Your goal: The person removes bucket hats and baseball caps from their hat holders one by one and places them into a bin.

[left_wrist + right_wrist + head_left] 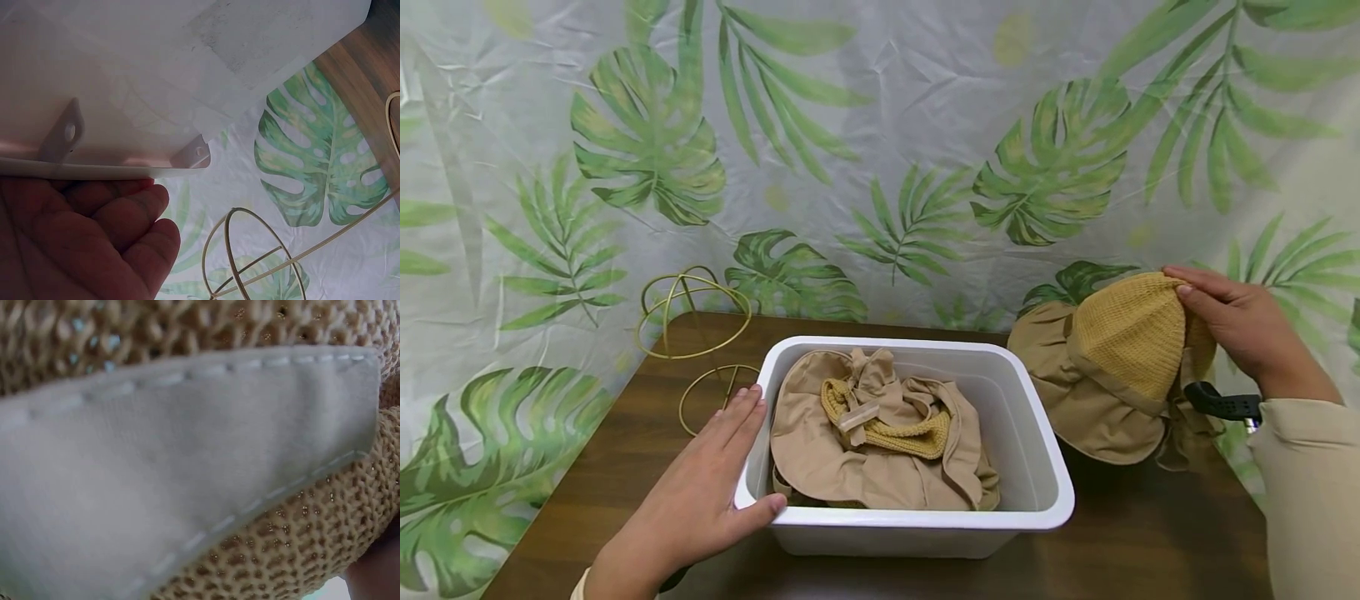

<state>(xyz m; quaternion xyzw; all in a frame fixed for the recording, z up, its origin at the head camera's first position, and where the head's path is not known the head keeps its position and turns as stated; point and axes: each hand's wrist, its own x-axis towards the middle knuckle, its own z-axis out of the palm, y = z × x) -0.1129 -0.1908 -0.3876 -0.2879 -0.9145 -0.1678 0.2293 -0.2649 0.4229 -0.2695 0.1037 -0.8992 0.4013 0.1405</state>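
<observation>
A sun hat with a yellow knitted crown and a wide tan cloth brim (1123, 342) is at the right of the table. My right hand (1251, 321) pinches the top of its crown between thumb and fingers. Knit and a pale stitched strip (206, 462) of cloth fill the right wrist view. Against the left rim of a white plastic bin (917, 518) rests my left hand (700, 479), its fingers extended and its thumb on the front corner. Inside the bin lies tan cloth (895, 483) with yellow knit (917, 437), bunched up like another such hat.
Behind the bin's left side stands a gold wire stand (696, 354) with a domed top. The dark wooden table (602, 467) backs onto a hanging sheet (917, 108) printed with green leaves. A black strap or device (1221, 404) is at my right wrist.
</observation>
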